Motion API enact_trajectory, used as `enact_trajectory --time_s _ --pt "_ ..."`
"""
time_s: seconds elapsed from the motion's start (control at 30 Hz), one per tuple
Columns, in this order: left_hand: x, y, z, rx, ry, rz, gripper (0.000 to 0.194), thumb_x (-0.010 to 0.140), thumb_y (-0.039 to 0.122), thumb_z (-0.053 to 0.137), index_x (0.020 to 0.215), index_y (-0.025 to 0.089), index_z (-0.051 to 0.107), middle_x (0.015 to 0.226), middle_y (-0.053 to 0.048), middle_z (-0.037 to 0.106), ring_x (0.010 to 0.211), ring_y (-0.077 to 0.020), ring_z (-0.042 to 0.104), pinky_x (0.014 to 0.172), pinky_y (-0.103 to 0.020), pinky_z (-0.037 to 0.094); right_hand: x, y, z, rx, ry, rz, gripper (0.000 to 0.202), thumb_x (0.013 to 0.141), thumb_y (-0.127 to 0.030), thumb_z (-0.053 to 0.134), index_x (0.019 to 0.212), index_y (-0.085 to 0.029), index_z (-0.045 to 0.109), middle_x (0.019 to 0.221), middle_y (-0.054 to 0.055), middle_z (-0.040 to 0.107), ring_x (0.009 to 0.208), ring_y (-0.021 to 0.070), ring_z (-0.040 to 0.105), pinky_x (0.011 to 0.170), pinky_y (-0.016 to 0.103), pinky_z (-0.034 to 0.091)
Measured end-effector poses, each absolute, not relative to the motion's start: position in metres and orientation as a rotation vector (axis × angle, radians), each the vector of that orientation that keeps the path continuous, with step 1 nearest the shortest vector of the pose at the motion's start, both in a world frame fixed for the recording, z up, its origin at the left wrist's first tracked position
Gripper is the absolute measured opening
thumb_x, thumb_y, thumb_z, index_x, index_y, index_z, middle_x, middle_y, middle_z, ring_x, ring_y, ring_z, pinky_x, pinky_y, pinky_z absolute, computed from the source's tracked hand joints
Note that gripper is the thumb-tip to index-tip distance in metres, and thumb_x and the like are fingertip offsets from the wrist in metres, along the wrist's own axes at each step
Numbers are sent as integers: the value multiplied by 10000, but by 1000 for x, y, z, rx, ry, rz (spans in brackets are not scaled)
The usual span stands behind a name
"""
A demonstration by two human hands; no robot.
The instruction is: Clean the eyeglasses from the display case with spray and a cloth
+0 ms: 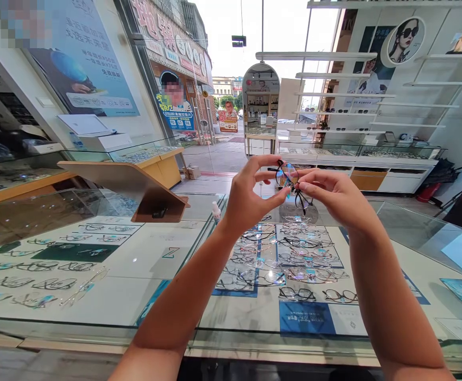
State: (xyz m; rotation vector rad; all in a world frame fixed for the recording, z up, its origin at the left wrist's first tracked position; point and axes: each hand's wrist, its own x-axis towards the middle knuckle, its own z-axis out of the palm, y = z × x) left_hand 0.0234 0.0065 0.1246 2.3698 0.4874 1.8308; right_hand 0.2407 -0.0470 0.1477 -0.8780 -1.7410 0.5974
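A pair of dark-rimmed eyeglasses (pixel 287 173) is held up above the glass display counter, tilted so that one lens is higher than the other. My left hand (pixel 254 190) pinches the upper lens rim between thumb and fingers. The thumb and fingers of my right hand (pixel 326 193) close on the frame near the bridge. Bluish reflections show on the upper lens. Below my hands, several rows of eyeglasses (pixel 296 246) are laid out on or under the counter glass; I cannot tell which.
A glass display counter (pixel 246 315) spans the front. More eyeglasses (pixel 56 283) lie at the left. A small white bottle (pixel 216 212) stands beside my left forearm, and a tilted wooden-edged panel (pixel 131 182) rises left of it. An arched mirror (pixel 261 108) and white shelves (pixel 334 96) stand farther back.
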Motion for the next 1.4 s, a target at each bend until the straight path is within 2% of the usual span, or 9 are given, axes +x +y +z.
enact_trajectory --time_s 0.17,0.3,0.43,0.57,0.7,0.9,1.03,1.17,1.4 --pt "22 8 127 2401 439 1765 581 889 255 763 1421 317 540 1315 -60 739 1027 -220 794 813 -355 685 243 -46 146 -896 -1668 796 230 900 -489 840 920 -260 854 980 41 844 929 222 749 922 427 596" --pt "24 3 129 2336 505 1949 557 875 273 782 1386 306 565 1318 -63 718 1054 -208 760 839 -356 653 242 -44 145 -874 -1608 766 203 898 -456 846 921 -255 860 954 40 849 900 205 755 904 406 601" --pt "29 -8 128 2268 646 2205 94 939 301 757 1021 263 731 819 9 664 681 -129 609 636 -309 535 236 -41 142 -880 -1580 683 204 891 -449 844 913 -246 853 933 48 855 883 208 766 873 410 615" --pt "36 -13 125 2216 700 1734 254 991 478 738 883 261 815 563 40 533 502 -108 437 466 -291 365 222 -43 136 -965 -1558 425 211 914 -430 807 954 -225 838 966 73 856 904 238 783 885 450 615" --pt "39 -1 119 1984 695 1619 364 931 611 777 854 261 839 601 9 615 508 -114 475 421 -275 326 204 -51 131 -1035 -1590 45 130 973 -333 724 968 -254 827 1083 80 850 993 267 781 941 488 597" --pt "38 15 113 1922 668 1600 417 846 668 837 852 252 837 637 -17 680 543 -134 560 423 -267 397 190 -58 129 -1066 -1651 -77 166 981 -249 654 1030 -266 811 1137 82 831 1037 278 758 968 494 592" --pt "30 24 113 1952 755 1537 360 834 609 857 831 252 808 535 23 547 461 -109 432 407 -264 308 198 -56 128 -1072 -1628 -2 176 988 -302 624 1038 -247 783 1080 73 807 924 225 739 842 405 594" --pt "20 37 111 2130 887 1449 243 838 491 828 778 261 775 499 38 482 426 -102 350 425 -275 255 251 -39 93 -1215 -1475 -121 201 969 -368 599 894 -244 737 798 26 715 728 196 629 728 359 505" --pt "61 73 101 2559 1341 841 116 850 305 695 832 226 778 738 -34 728 679 -184 611 634 -328 427 364 -4 -5 -1646 -1302 -38 273 905 -424 544 789 -212 669 735 66 688 722 228 593 735 364 434"
